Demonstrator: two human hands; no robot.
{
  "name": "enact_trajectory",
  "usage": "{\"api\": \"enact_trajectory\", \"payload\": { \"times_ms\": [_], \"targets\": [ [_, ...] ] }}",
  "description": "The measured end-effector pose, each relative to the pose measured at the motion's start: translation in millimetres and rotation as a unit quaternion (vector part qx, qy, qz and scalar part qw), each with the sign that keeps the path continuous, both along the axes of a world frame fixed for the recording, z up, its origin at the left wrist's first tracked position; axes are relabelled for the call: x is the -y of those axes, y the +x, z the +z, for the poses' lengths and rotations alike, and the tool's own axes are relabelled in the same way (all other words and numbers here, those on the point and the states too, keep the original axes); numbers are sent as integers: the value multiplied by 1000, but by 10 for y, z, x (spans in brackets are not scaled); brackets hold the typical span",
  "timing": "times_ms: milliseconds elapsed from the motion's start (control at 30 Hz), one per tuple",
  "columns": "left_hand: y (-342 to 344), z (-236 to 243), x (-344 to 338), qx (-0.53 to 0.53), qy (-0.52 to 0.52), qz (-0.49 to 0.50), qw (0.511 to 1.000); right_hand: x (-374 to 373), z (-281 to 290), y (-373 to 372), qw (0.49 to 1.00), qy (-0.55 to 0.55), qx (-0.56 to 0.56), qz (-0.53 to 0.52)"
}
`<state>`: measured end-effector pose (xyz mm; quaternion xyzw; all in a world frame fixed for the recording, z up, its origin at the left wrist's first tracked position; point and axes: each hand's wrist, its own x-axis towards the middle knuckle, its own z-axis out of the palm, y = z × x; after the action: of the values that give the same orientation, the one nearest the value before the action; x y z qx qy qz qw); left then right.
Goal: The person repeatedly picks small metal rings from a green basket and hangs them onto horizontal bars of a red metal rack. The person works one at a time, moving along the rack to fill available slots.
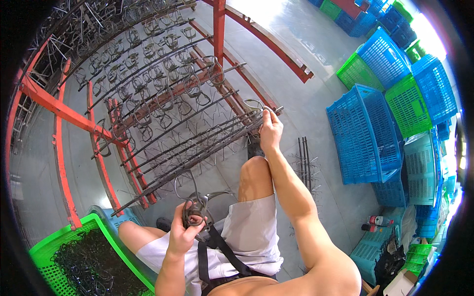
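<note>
My left hand (190,224) is closed around several dark metal loops (203,201), shaped somewhat like stirrups, held above my lap. Out to the right, my right hand (270,129) pinches a thin metal loop (253,104) at the far end of a long dark rod (197,159). Its fingers partly cover where loop and rod meet. That rod lies across a red metal rack (133,170) among other parallel rods bearing short wire prongs. Farther back, rows of similar loops (163,98) hang from rods on the rack.
Beside my left knee stands a green basket (116,241) heaped with dark metal pieces. Blue crates (353,143) and green crates (410,106) are stacked on the right. Pronged rods (304,163) lie on the floor right of my knee. Bottles (377,220) lie at lower right.
</note>
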<state>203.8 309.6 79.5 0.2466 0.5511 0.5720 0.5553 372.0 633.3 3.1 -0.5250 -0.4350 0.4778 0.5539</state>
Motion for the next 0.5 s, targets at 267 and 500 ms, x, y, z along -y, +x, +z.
{"api": "enact_trajectory", "payload": {
  "times_ms": [267, 500],
  "targets": [
    [-34, -32, 134, -10, -10, 19, 1000, -93, 54, 1, 986, -51, -159, 18],
    [-64, -97, 168, 7, 1, 25, 1000, 16, 64, -41, 997, -22, -37, 62]
  ]
}}
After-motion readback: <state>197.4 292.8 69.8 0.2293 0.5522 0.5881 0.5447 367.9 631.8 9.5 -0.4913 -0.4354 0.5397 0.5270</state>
